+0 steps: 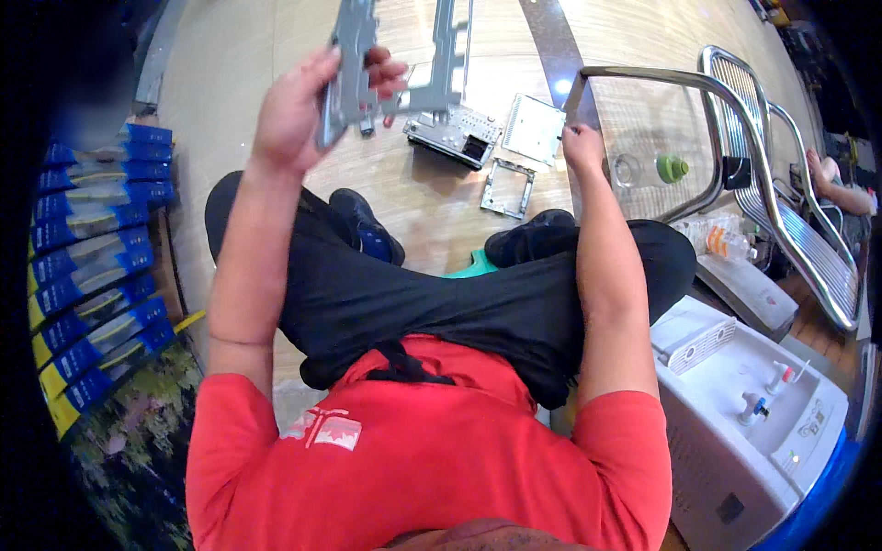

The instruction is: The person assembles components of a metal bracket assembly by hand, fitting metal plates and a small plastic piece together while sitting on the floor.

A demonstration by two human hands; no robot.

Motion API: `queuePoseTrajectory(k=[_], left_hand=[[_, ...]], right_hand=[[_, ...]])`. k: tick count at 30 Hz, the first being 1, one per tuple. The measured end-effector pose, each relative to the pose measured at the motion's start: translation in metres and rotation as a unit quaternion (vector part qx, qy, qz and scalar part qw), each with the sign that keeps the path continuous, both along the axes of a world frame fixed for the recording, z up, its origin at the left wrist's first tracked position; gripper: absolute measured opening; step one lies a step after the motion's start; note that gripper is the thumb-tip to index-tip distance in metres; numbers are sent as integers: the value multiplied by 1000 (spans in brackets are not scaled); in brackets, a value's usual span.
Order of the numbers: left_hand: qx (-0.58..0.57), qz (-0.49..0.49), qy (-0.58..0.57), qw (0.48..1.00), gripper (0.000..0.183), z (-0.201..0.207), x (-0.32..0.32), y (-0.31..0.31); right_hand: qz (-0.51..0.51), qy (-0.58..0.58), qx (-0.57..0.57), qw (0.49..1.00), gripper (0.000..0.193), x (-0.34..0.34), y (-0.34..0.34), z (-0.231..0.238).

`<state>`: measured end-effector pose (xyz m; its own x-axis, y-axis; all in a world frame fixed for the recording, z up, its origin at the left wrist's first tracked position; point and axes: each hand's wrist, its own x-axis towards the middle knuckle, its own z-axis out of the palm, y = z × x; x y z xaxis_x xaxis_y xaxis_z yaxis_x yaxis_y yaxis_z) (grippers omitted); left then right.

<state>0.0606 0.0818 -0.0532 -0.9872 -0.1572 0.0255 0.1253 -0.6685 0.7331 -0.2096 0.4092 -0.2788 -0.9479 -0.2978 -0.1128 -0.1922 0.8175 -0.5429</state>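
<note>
My left hand point(292, 115) is raised over the floor, its fingers wrapped round the side of a grey U-shaped metal bracket point(354, 64). The bracket has notched edges, and the top of the picture cuts it off. My right hand point(583, 150) is closed, reaching out beside a chrome-framed piece of furniture. Whatever it may hold is too small to make out. Between the two hands a silver metal case point(455, 133) rests on the floor. A pale perforated metal plate point(534, 129) lies to its right, and a small square metal frame point(507, 188) nearer my feet.
Chrome tubing point(648, 73) surrounds a clear surface bearing a green object point(672, 168). A slatted metal chair point(795, 220) stands at right, near another person's foot point(818, 170). A white water dispenser point(735, 413) is close by my right side. Blue boxes point(92, 257) are stacked at left.
</note>
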Motion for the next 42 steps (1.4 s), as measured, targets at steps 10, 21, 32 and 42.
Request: queuePoseTrajectory(k=[10,21,32,42], left_hand=[[-49,161,-124,978,37,-47,-10,-31],[4,183,-40,982,32,-45,-25,-21],[-76,198,-79,974,25,-90,-13,-34],[-94,232,-166,954,24,-88,-17,-18]], right_hand=[[87,-54,138,985,37,51,-43,-14],[152,-28,83,984,38,72,-65,13],[122,72,10,990,40,86,-77,67],[157,68,-34,985,31,89,-78,57]])
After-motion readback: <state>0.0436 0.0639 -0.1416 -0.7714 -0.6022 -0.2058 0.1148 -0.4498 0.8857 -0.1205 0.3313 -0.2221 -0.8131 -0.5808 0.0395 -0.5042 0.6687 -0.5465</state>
